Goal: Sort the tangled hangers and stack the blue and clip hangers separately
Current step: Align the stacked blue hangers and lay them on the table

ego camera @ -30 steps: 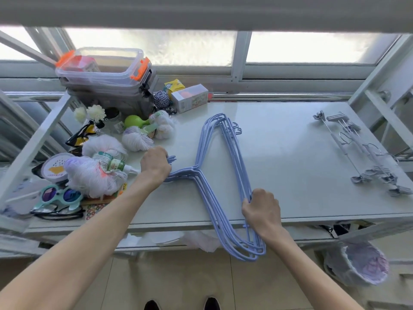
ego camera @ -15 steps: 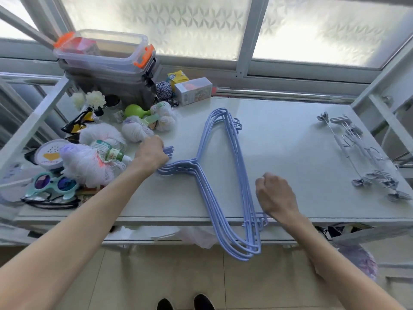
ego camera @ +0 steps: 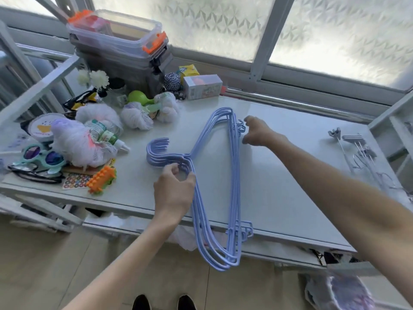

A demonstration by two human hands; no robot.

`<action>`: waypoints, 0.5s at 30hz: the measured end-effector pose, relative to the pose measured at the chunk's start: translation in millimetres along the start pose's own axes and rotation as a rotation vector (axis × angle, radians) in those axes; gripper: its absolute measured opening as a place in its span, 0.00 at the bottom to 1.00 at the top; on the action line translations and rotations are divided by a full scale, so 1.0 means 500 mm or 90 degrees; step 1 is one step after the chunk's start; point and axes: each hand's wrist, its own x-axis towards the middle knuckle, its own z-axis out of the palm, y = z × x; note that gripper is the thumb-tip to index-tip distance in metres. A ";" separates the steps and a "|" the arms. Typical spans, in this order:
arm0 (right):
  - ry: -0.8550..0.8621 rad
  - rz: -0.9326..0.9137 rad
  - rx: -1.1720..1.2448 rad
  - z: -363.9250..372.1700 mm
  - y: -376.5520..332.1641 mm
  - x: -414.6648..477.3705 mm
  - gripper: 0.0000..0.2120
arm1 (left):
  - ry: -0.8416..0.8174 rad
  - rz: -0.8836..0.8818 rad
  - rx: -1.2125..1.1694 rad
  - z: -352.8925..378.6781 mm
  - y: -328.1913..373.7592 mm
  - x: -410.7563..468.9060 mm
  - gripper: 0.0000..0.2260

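- Blue hangers (ego camera: pixel 234 175): one nested stack, centre of frame, flat on the white table (ego camera: pixel 290 175). The hooks point left and the lower ends overhang the near edge.
- Left hand (ego camera: pixel 174 193): lower centre, fingers curled round the wires just below the hooks, gripping the stack.
- Right hand (ego camera: pixel 257 133): upper centre, thumb and forefinger loosely curved either side of the notched top ends. Whether it grips or only nears them cannot be told.
- Clip hangers (ego camera: pixel 357 151): metal, heaped at the right edge of the frame, well apart from the blue stack.
- Clear storage box (ego camera: pixel 116 30): orange latches, upper left.
- Small carton (ego camera: pixel 202 86): printed, text too blurred to read.
- Bottle (ego camera: pixel 105 133): green label, lettering illegible, lying among white mesh puffs at left.
- Teal sunglasses (ego camera: pixel 40 155): far left.
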 end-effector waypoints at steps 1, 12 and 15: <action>-0.025 0.003 0.002 -0.002 0.001 0.014 0.31 | -0.013 -0.035 0.013 0.013 -0.006 -0.003 0.26; -0.076 -0.048 0.022 -0.012 0.001 0.098 0.11 | -0.054 0.006 0.133 0.073 0.009 -0.029 0.06; -0.061 -0.062 0.029 -0.009 0.007 0.094 0.13 | -0.040 0.036 0.158 0.080 0.004 -0.033 0.08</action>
